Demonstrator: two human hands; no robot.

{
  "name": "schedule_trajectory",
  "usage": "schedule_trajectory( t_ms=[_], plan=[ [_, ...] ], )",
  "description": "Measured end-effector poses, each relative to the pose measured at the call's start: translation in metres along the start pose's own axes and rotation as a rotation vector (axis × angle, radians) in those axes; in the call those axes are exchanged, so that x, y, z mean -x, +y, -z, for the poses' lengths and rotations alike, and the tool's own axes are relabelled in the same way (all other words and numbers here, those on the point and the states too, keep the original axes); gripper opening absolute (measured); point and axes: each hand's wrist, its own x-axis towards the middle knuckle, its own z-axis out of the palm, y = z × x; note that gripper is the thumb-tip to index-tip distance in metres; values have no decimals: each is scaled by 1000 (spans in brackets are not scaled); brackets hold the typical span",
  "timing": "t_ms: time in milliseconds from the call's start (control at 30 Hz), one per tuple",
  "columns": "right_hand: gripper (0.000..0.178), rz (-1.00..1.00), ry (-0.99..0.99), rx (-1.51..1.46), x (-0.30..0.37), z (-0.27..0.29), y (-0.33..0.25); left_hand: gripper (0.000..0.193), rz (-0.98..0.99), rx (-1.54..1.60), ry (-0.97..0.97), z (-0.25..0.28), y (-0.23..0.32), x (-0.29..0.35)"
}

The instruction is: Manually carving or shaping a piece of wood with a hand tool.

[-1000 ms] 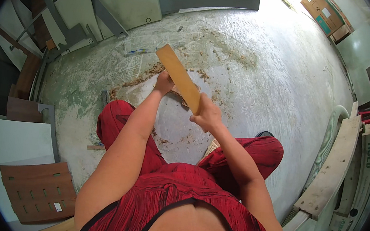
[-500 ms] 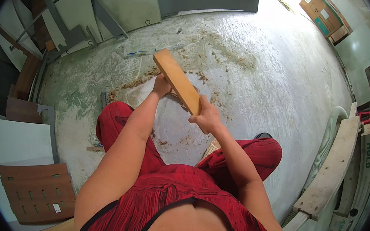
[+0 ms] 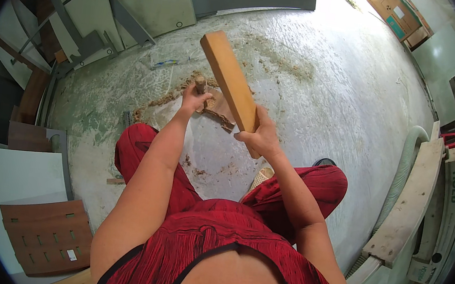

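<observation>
My right hand (image 3: 261, 137) grips the near end of a long tan wooden block (image 3: 228, 78), which stands raised and tilted away from me. My left hand (image 3: 194, 98) is closed around a short wooden handle (image 3: 200, 84) that points down at a brown sheet (image 3: 219, 110) lying on the floor, ringed by sawdust. The tool's lower end is hidden by my hand. I sit on the floor in red clothing, knees spread on either side of the sheet.
Grey and beige panels (image 3: 142, 0) lean at the far left. A brown slotted board (image 3: 46, 234) lies at the lower left. A grey hose (image 3: 402, 171) and a pale plank (image 3: 406, 210) run along the right. Cardboard boxes (image 3: 399, 16) stand far right.
My right hand has lifted the wooden block higher and more upright. My left hand has stayed on the handle over the brown sheet.
</observation>
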Motion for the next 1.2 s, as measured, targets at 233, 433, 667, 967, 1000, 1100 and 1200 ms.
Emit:
schedule_trajectory(
  t_ms=[233, 433, 667, 967, 1000, 1100, 1200],
  plan=[
    [83, 161, 55, -47, 4, -4, -12, 45, -55, -72, -50, -6, -4, -5],
    [88, 145, 30, -87, 4, -18, -7, 36, -171, -103, -37, -5, -6, -3],
    [81, 36, -145, 181, 1, -19, -32, 27, -132, 120, -23, -9, -33, -6],
    [67, -42, -191, 269, 4, -27, 8, 31, -237, 396, -77, -7, -2, 13],
    [67, -74, -288, 350, 1, -28, 2, 31, -241, 388, -61, -4, -14, 9],
    [71, -101, -239, 267, 3, -15, -27, 29, -140, 519, -32, -5, -30, 4],
    [76, -16, -66, 105, 2, -3, -16, 39, 130, -95, -109, -2, -8, -7]
  ],
)
